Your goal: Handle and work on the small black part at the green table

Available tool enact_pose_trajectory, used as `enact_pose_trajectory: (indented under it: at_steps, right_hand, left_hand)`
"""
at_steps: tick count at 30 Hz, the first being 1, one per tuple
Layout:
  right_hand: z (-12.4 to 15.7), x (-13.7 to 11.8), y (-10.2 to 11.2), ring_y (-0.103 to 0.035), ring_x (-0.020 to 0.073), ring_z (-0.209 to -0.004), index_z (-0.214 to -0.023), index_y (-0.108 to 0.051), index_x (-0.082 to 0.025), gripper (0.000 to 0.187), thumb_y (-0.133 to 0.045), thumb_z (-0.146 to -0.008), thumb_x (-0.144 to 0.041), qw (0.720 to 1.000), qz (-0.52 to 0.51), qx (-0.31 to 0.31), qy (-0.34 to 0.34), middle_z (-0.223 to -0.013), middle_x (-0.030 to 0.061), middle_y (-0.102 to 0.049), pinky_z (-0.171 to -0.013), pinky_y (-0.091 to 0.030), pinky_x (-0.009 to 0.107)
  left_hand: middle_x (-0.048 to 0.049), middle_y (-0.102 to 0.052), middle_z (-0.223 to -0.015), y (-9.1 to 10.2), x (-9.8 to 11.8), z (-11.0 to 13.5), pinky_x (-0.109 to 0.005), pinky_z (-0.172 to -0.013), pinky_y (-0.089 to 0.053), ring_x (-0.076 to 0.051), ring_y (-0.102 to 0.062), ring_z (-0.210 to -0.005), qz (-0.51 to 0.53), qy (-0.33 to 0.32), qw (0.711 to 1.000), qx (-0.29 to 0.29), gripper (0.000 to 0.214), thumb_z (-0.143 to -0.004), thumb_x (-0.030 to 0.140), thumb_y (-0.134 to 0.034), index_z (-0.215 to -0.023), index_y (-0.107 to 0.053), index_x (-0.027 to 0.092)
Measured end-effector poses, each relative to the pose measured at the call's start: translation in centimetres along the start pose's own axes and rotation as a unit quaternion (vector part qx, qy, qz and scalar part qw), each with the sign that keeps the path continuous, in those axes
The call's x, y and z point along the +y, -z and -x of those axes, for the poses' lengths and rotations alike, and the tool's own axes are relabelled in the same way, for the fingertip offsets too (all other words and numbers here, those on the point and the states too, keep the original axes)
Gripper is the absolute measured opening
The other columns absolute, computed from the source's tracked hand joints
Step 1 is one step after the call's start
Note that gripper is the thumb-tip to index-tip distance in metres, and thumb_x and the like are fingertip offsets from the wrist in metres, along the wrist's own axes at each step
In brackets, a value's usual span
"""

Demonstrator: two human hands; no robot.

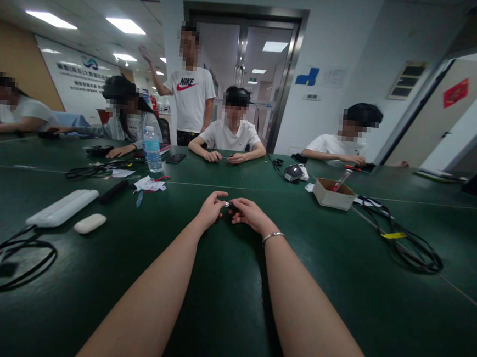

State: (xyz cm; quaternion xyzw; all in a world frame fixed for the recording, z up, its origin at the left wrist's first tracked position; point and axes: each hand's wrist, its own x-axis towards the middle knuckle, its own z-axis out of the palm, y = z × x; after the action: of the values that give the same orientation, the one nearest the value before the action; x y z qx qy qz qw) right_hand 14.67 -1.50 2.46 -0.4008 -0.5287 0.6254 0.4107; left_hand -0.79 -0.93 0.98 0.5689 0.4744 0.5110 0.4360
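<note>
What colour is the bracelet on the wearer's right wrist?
Silver; the bracelet shows best in the head view, just behind the right hand.

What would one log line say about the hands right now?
left hand: pinching small silver piece | right hand: pinching same piece | place: green table | nearby: cardboard box

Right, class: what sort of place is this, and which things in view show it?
Probably an office meeting room: a long green table with seated people around it, a glass double door behind them, and a lettered wall sign.
</note>
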Motion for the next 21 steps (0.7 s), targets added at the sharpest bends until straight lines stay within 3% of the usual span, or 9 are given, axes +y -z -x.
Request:
enact_pose_trajectory:
  at_steps: [4, 9, 14, 21]
  right_hand:
    - [-0.02, -0.02, -0.03, -0.056, 0.0078, -0.050, -0.096, -0.057, -0.013, 0.014, -0.053, -0.087, -0.003, 1.000, 0.001, -0.001, 0.008, -0.069, 0.0003, -0.057, -0.052, -0.057, 0.021]
    - [-0.19, 0.12, 0.02, -0.057, 0.0080, -0.050, -0.090, -0.057, -0.012, 0.006, -0.053, -0.089, -0.009, 1.000, -0.003, 0.005, 0.007, -0.073, 0.0019, -0.058, -0.052, -0.058, 0.022]
    - [-0.02, 0.12, 0.18, -0.062, 0.0086, -0.058, -0.092, -0.059, -0.015, 0.021, -0.059, -0.079, 0.001, 1.000, -0.018, -0.012, 0.021, -0.079, 0.0006, -0.059, -0.059, -0.059, 0.021]
    - [0.11, 0.12, 0.30, -0.064, 0.0095, -0.064, -0.091, -0.060, -0.015, 0.024, -0.061, -0.075, 0.003, 0.999, -0.031, -0.024, 0.026, -0.087, 0.0015, -0.060, -0.063, -0.060, 0.022]
  left_hand:
    - [0.0037, -0.047, -0.065, 0.03, 0.05, 0.04, -0.019, -0.045, -0.041, -0.006, -0.043, -0.044, -0.002, -0.003, 1.000, -0.001, 0.030, -0.077, 0.015, -0.051, -0.107, -0.057, 0.017]
    - [0.0039, -0.047, -0.064, 0.03, 0.19, 0.11, -0.018, -0.044, -0.039, -0.005, -0.043, -0.044, 0.002, 0.003, 1.000, 0.000, 0.030, -0.077, 0.015, -0.052, -0.106, -0.057, 0.017]
    - [0.0032, -0.048, -0.067, 0.16, -0.19, -0.09, -0.018, -0.045, -0.041, -0.005, -0.043, -0.044, -0.011, -0.004, 1.000, -0.003, 0.030, -0.079, 0.016, -0.050, -0.107, -0.057, 0.018]
    - [0.0012, -0.048, -0.066, -0.04, -0.12, 0.07, -0.017, -0.044, -0.040, -0.008, -0.047, -0.053, -0.004, -0.010, 1.000, -0.014, 0.021, -0.082, 0.020, -0.047, -0.098, -0.060, 0.015]
